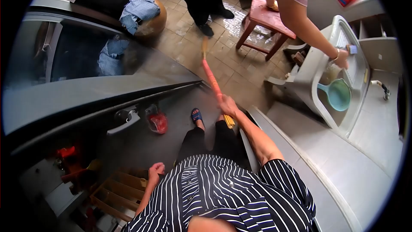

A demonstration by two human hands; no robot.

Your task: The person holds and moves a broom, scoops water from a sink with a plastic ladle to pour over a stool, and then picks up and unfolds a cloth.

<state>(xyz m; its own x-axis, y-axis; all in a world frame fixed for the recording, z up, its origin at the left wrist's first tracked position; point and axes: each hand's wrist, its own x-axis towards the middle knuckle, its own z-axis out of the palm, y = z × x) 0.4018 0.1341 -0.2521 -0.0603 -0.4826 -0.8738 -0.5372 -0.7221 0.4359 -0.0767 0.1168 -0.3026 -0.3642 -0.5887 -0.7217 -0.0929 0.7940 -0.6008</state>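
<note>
Hands (228,105) apart; right arm (255,135) forward

Beige tiled floor (236,75), wet and glaring with light near a worn reddish stool (271,17). Dark door with a metal handle (123,123) on the left; shiny glass panel (75,56) above it. Pale sink (305,92) on the right, beside light grey tiles (360,159). Wooden slats (118,191) at lower left, dim there, brighter toward the top.

The head-worn camera (its round edges dark) looked forward and down, past the close striped shirt (214,184) to tiled floor (234,75).
</note>
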